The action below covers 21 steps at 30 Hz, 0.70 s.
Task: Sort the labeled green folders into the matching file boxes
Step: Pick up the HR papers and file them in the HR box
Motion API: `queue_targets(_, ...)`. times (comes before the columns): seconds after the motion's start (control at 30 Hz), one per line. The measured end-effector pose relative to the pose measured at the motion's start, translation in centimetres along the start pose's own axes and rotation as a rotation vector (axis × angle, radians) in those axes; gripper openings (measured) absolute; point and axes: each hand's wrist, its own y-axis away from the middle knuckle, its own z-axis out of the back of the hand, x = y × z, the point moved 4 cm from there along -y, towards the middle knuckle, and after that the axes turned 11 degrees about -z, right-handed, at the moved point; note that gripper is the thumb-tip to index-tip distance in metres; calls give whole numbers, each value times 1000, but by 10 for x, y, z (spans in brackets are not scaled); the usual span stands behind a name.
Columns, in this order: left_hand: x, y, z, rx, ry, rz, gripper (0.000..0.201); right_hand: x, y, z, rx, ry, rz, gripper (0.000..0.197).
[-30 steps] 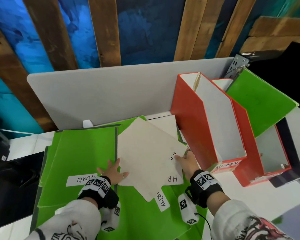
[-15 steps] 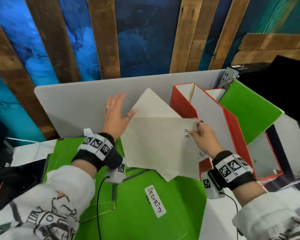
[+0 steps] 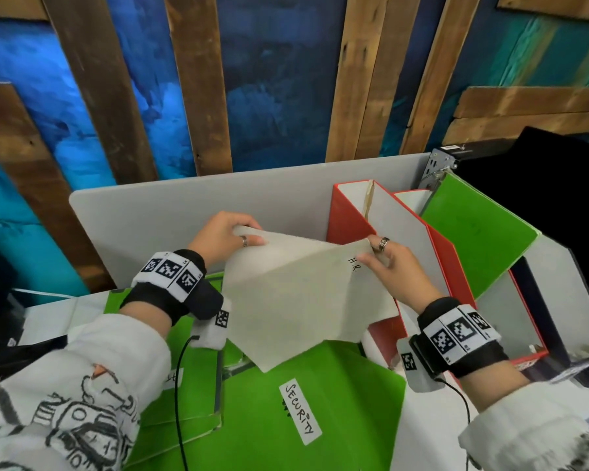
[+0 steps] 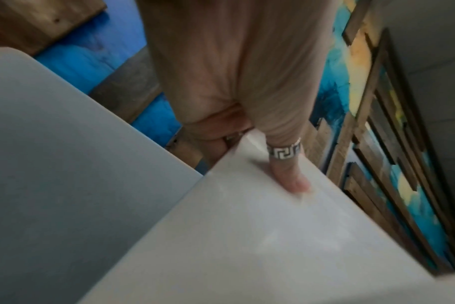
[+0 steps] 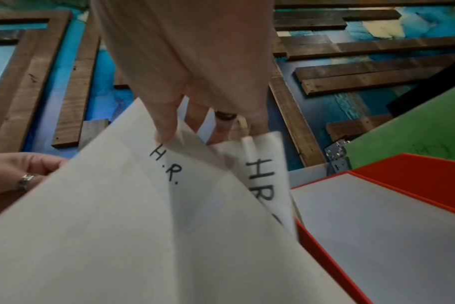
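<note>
Two cream folders (image 3: 296, 300) marked "H.R." hang in the air over the desk, just left of the front red file box (image 3: 349, 215). My left hand (image 3: 249, 231) pinches their upper left corner, thumb (image 4: 288, 174) on the near face. My right hand (image 3: 371, 249) pinches the upper right corner by the lettering; in the right wrist view it (image 5: 169, 127) holds both folders (image 5: 143, 216), which fan apart. A green folder (image 3: 337, 396) labelled "SECURITY" lies flat below. A second red box (image 3: 456, 266) behind holds an upright green folder (image 3: 473, 229).
More green folders (image 3: 198, 396) lie stacked at the left under my left forearm. A grey partition panel (image 3: 184, 212) stands along the desk's back edge. Dark equipment (image 3: 14, 351) sits at the far left. A dark-edged box (image 3: 555, 317) stands right of the red ones.
The cream folders came up off the green stack and tilted toward the red box. My left hand went from flat fingers on the face to pinching the top corner.
</note>
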Motion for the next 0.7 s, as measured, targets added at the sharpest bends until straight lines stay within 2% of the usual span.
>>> queue_targets(0.07,10,3,9,-92,60,-12,17,-2,1,6,-123,59,74,20)
queue_targets(0.13,18,11,20,-213,109,-9,17,-2,5,10,-172,17,123,13)
queue_targets(0.27,42,29,34,-440,233,68,17,-3,12,5,-21,-128,91,12)
queue_targets(0.37,59,43,41,-560,334,127,16,-6,13,3,27,-239,34,16)
queue_targets(0.5,66,56,44,-606,466,188,14,-2,10,3,10,-419,3,32)
queue_targets(0.7,64,62,48,-568,505,199,15,9,0,2,-52,-533,-32,31)
